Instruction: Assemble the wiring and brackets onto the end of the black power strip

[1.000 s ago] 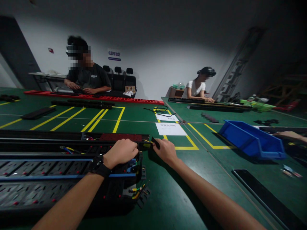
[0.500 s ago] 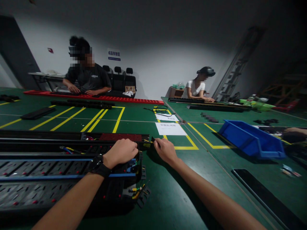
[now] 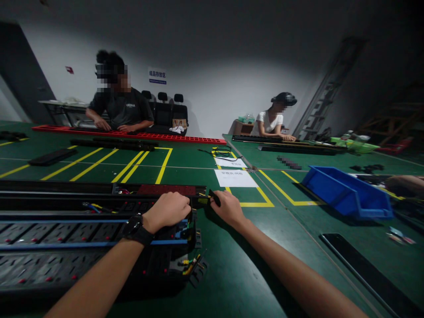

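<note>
Several long black power strips (image 3: 69, 232) with rows of sockets, red dots and blue edging lie side by side at the left. My left hand (image 3: 169, 210), a black watch on its wrist, is curled closed over the right end of one strip; its fingertips are hidden. Just beyond that end, my right hand (image 3: 228, 206) pinches a small flat black end piece (image 3: 215, 197), close to the strip's end. Whether the piece touches the strip I cannot tell. Loose coloured wires (image 3: 190, 265) and a slotted black end bracket (image 3: 199, 270) stick out from the nearest strip.
A blue bin (image 3: 344, 190) stands at the right, near another person's hand (image 3: 406, 183). A long dark bar (image 3: 364, 269) lies below it. White paper sheets (image 3: 236, 178) lie ahead. Two people sit across the green table, behind a red slotted rail (image 3: 132, 134) and black strips (image 3: 281, 143).
The small black piece in my right hand has turned slightly and shows more of its face. My left hand has stayed in place.
</note>
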The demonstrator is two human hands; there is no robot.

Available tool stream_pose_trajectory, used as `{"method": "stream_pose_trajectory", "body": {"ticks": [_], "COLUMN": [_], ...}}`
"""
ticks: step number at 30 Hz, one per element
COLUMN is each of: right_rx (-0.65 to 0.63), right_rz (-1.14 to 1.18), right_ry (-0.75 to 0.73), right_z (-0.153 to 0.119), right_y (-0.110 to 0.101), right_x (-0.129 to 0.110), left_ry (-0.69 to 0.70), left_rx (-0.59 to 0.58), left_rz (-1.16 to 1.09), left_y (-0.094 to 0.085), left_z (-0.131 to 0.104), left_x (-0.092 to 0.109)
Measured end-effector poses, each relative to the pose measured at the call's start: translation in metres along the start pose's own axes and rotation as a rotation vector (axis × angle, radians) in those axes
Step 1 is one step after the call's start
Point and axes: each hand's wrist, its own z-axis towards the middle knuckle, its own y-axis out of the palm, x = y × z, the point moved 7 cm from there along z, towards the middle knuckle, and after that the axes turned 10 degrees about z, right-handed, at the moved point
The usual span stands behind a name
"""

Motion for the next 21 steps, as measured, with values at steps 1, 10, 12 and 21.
{"method": "stream_pose_trajectory", "body": {"ticks": [1, 10, 12, 21], "right_rx": [-0.001, 0.003, 0.008, 0.02], "right_rz": [-0.001, 0.001, -0.001, -0.004], "right_ry": [-0.001, -0.05, -0.054, -0.037], "right_z": [0.0, -0.0014, -0.0016, -0.0017], "right_y": [0.0, -0.0011, -0.0009, -0.0013], "right_x": [0.0, -0.0009, -0.0004, -0.001], "left_ry": [0.0, 0.01, 0.005, 0.011], "left_rx": [0.002, 0.015, 0.012, 0.002], "left_rz": [0.0, -0.018, -0.019, -0.032], "left_y": [0.0003, -0.0006, -0.0012, -0.002], "left_z": [-0.0001, -0.0014, -0.0016, -0.0017], "left_x": [-0.0002, -0.0006, -0.0006, 0.0004]}}
